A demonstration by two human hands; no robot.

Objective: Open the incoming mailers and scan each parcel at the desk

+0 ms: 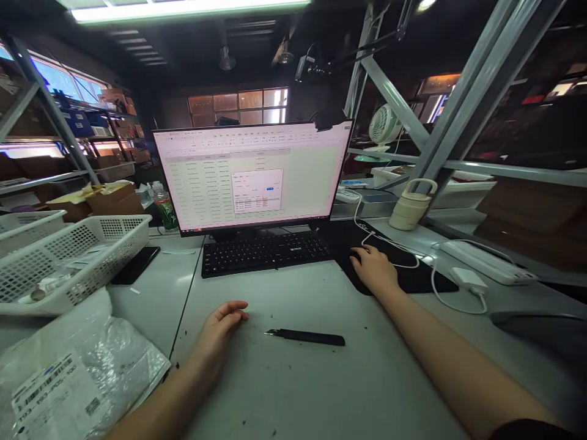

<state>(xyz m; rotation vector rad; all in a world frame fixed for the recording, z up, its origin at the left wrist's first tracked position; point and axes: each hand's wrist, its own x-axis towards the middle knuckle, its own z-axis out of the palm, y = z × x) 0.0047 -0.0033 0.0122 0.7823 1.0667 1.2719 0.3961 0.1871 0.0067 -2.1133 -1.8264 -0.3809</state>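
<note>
The single view looks forward and slightly down from the wearer's head, close above the desk (293,391), left hand (225,319) and right hand (376,270); the monitor (206,189) stands farther off, nearly head-on (the wide view also catches the ceiling light (192,11)).

Bare desk (293,293) lay between the left hand (226,319) and the right hand (375,267), with a knife (307,337) lying across its nearer part. Ahead, the keyboard (263,252) and monitor (312,183) blocked the way. A basket (110,260) and a plastic bag (123,342) crowded the left side; a white cable (372,233) looped over the mouse pad (419,280) beside the right hand.
</note>
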